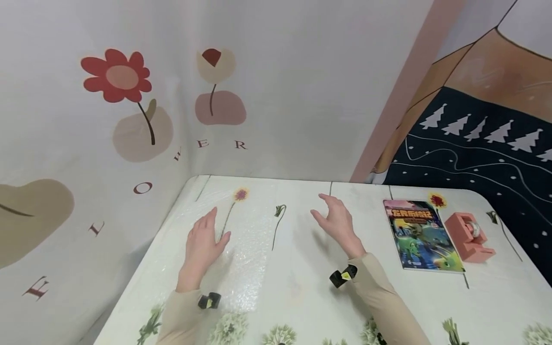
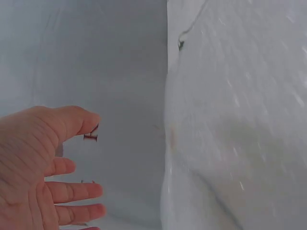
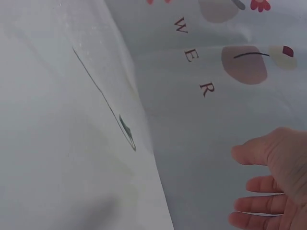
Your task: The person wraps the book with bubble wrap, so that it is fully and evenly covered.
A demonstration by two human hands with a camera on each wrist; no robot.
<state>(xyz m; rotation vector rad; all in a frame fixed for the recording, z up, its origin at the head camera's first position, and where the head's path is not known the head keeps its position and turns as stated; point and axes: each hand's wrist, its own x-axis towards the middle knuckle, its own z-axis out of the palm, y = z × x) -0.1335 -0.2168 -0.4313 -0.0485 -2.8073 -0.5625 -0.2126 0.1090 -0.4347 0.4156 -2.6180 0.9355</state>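
My left hand (image 1: 201, 244) hovers over the left part of the table, fingers extended and thumb apart, holding nothing. Below and beside it lies a clear, shiny plastic sheet (image 1: 249, 273) with a bumpy texture like bubble wrap; its far outline is hard to make out. Farther right, my right hand (image 1: 338, 223) is held above the white tabletop, with its thumb spread from the loosely extended fingers and nothing in its grasp. In the left wrist view the sheet (image 2: 240, 96) shows bright glints beyond the left fingers. Both palms face inward.
On the right side lies a colourful book (image 1: 422, 235), with a pink tape dispenser (image 1: 467, 239) holding a roll beside it. Flowers are printed on the tablecloth (image 1: 302, 292). A white curtain (image 1: 293, 96) hangs behind the table and along its left side.
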